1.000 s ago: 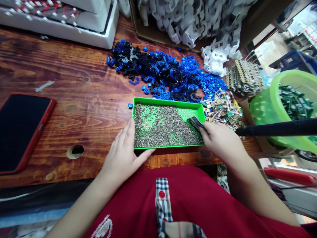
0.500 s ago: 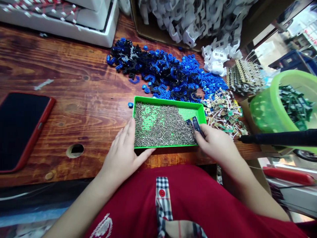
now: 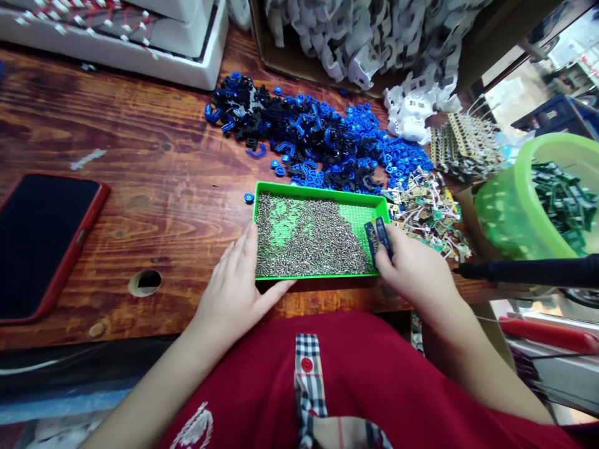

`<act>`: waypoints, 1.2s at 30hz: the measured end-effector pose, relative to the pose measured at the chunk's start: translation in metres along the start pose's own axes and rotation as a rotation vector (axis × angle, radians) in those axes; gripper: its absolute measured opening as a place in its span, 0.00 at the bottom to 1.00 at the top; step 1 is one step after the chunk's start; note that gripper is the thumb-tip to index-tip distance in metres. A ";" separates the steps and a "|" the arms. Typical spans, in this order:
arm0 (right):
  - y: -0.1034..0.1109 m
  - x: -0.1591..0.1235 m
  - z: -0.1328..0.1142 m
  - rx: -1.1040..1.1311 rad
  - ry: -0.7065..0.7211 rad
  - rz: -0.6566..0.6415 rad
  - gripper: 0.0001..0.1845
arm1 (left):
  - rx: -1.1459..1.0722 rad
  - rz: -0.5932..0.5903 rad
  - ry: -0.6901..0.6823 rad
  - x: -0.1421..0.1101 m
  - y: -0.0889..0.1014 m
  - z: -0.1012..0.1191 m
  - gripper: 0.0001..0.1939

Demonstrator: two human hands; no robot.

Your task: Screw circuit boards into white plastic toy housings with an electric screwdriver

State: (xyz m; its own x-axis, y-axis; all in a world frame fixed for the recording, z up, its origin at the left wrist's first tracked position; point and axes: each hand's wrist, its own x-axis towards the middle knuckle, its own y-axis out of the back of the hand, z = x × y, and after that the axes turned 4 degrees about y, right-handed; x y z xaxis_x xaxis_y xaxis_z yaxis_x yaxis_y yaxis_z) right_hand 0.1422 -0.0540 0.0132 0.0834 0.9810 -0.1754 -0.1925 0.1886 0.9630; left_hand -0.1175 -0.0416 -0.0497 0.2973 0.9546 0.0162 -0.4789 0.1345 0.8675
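Note:
A shallow green plastic tray (image 3: pixel 322 193) with a perforated bottom lies near the table's front edge. Many small silvery screws (image 3: pixel 313 243) cover most of its floor; a bare green patch shows at the back right. My left hand (image 3: pixel 234 280) holds the tray's front left corner, fingers along the left wall and thumb by the front edge. Between thumb and fingers, my right hand (image 3: pixel 412 262) pinches a dark blue printed card (image 3: pixel 377 234) at the tray's right end. The card stands tilted beside the screws, and my fingers hide part of it.
Behind the tray spreads a pile of blue and black plastic parts (image 3: pixel 304 131). To its right lie small wired circuit boards (image 3: pixel 428 212) and a green tub (image 3: pixel 505 206). A dark rod-like tool (image 3: pixel 528 271) juts in from the right. A phone (image 3: pixel 47 243) lies left, near a table hole (image 3: pixel 146 283).
My right hand has moved slightly right with the card, away from the screws, and more of the card's printed face shows. My left hand stays at the tray's corner.

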 end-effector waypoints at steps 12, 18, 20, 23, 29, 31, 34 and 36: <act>0.002 0.002 -0.026 0.129 0.140 -0.023 0.24 | -0.001 0.023 -0.016 0.000 -0.002 -0.001 0.49; 0.006 0.008 -0.057 0.199 0.199 0.010 0.27 | -0.002 0.050 -0.033 0.000 -0.003 -0.002 0.49; 0.009 0.012 -0.070 0.183 0.251 0.039 0.28 | -0.002 0.054 -0.034 0.000 -0.003 -0.002 0.50; 0.016 0.016 -0.089 0.171 0.345 0.089 0.29 | 0.000 0.044 -0.031 0.000 -0.004 -0.004 0.49; 0.028 0.020 -0.098 0.253 0.430 0.153 0.29 | -0.008 0.030 -0.018 -0.002 -0.004 -0.004 0.50; 0.030 0.024 -0.082 0.276 0.317 0.150 0.29 | -0.013 0.037 -0.005 -0.002 -0.004 -0.002 0.52; 0.028 0.034 -0.050 0.195 0.064 0.138 0.30 | -0.010 0.035 0.005 -0.001 -0.003 -0.001 0.53; 0.024 0.039 -0.032 0.097 -0.044 0.114 0.30 | -0.008 0.028 0.003 -0.001 -0.003 -0.001 0.53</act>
State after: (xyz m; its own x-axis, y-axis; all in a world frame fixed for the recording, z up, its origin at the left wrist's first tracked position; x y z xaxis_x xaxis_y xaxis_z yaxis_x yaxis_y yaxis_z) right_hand 0.1097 -0.0100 0.0233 0.1098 0.9924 -0.0563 -0.1082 0.0682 0.9918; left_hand -0.1171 -0.0424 -0.0527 0.2813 0.9588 0.0388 -0.4934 0.1099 0.8629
